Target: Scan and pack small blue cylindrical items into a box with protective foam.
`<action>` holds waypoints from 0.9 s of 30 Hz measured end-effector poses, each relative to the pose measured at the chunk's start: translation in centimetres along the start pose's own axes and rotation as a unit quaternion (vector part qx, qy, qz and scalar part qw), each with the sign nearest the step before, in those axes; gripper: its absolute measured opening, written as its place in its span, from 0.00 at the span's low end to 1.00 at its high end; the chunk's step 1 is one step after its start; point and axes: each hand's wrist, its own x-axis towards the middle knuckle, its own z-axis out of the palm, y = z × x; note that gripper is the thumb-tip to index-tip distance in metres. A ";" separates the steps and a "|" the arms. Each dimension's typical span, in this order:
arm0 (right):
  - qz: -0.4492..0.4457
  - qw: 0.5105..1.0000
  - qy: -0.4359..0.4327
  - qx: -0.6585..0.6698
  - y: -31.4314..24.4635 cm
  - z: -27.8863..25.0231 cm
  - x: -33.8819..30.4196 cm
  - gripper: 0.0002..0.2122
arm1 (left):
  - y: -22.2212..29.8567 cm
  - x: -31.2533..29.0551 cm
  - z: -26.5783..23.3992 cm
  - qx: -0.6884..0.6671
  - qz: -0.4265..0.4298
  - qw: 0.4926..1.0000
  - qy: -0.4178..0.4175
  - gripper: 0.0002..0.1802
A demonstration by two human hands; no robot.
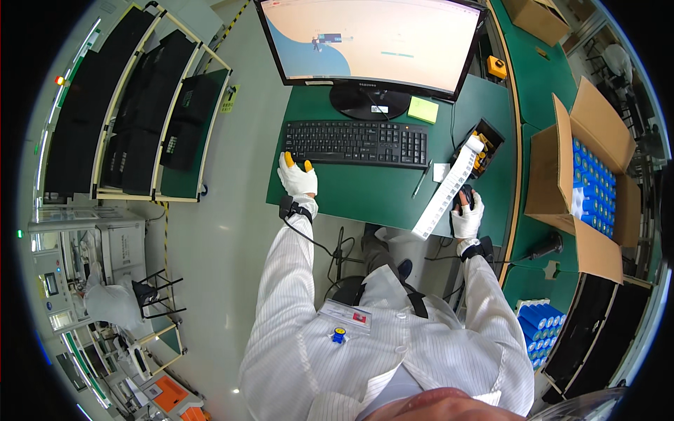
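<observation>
My left hand [298, 177], in a white glove with yellow fingertips, rests at the front left corner of a black keyboard [354, 142]. Its fingers are apart and hold nothing. On the right side of the green desk, my right hand [466, 219], gloved in white with some fingertips bare, lies over a black computer mouse [463, 196]. Beside that hand a long strip of white labels [444, 193] runs from a black bin [497, 137] of yellow items past the desk's front edge. Behind the keyboard stands a monitor [393, 42], its screen lit.
A pen [422, 179] and yellow sticky notes [423, 110] lie on the desk. At right are an open carton [550, 168] of blue cylindrical cells, a black handheld scanner [546, 247] and more blue cells [540, 326]. A rack [105, 126] with black bins stands left.
</observation>
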 end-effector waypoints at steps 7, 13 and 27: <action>-0.010 0.999 -0.005 -0.037 -0.6 -0.9 0.3 0.27 | -0.4 -0.3 1.0 0.041 0.042 0.996 0.061 0.38; -0.012 0.998 -0.009 -0.053 -1.1 -1.2 0.1 0.27 | -0.5 -0.2 1.2 0.014 0.050 0.998 0.030 0.36; -0.014 0.999 -0.007 -0.046 -1.1 -1.2 -0.1 0.28 | 0.1 -0.6 1.0 -0.019 0.073 0.996 0.046 0.35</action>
